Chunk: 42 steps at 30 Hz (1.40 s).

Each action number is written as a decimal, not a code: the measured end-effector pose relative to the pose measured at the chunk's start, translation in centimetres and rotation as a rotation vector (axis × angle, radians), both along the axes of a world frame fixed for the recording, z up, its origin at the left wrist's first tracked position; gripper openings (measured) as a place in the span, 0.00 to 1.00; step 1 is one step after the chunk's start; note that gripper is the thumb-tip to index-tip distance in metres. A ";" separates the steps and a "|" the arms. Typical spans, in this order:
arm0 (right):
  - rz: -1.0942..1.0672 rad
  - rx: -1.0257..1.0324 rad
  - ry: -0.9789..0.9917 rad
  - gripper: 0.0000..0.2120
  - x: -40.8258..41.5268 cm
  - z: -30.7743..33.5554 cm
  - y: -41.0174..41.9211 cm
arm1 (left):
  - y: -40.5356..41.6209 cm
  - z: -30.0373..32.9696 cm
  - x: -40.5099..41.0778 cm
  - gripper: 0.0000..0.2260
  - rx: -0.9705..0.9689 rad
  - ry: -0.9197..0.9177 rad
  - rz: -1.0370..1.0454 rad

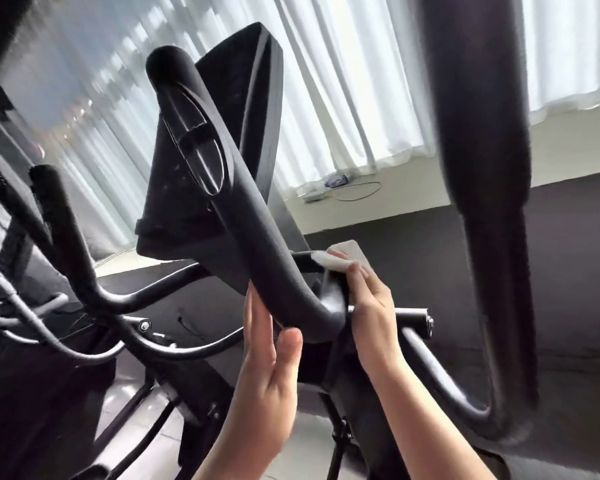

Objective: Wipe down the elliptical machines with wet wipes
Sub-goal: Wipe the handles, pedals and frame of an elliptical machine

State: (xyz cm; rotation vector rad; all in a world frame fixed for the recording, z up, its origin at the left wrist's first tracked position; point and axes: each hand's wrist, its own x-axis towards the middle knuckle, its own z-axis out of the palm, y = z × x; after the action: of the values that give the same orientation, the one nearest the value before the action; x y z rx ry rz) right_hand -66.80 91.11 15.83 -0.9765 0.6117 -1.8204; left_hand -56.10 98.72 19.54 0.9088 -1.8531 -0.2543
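Head view, looking up along the frame of an elliptical machine (243, 244). The left hand (267, 362) lies flat against the lower bend of the fixed handlebar (222, 188), fingers straight and thumb resting on the tube's underside — a released grip, apparently there to steady the bar rather than to hold it. The right hand (368, 306) reaches behind the same bend and pinches a white wet wipe (340, 259), its grip grasping the wipe and pressing it against a short horizontal bar (303, 259) behind the handlebar. The wipe is folded over the fingertips, probably so that a clean pad of cloth meets the metal; how much of it touches the bar is hidden by the handlebar itself. The console (222, 140) stands tilted behind the handlebar, seen from its back. A swing arm (478, 168) hangs blurred on the right, close to the lens, and further black tubes (66, 237) crowd the left, some possibly belonging to a second machine — this cannot be told. White curtains (343, 81) cover the window; a cable (357, 192) lies on the sill (413, 174) below them.

Count: two hands, one wipe, one console, one handlebar under the left hand, one swing arm in the foreground.
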 end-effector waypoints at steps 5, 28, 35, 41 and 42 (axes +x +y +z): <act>-0.133 -0.115 0.219 0.16 -0.5 1.0 3.8 | 0.7 -0.4 -1.1 0.18 -0.014 0.023 0.031; 0.367 0.024 -0.021 0.19 0.8 1.4 14.6 | 3.6 -2.0 3.0 0.07 0.117 0.452 -0.201; -0.086 0.042 0.921 0.11 1.5 2.5 14.5 | 2.4 -3.7 6.2 0.07 0.364 0.599 -0.243; -1.110 -0.754 1.556 0.10 -0.8 6.4 10.7 | -3.7 -6.0 5.9 0.09 -0.189 0.466 0.487; -1.146 -0.880 1.670 0.10 -1.3 7.2 9.2 | -5.3 -6.3 5.3 0.08 -0.299 0.416 0.510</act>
State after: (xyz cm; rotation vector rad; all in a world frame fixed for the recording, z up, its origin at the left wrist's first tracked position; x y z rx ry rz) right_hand -68.08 100.34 22.98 -3.3257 1.5954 -1.6923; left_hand -50.79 93.41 13.27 0.9949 -1.1907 0.1410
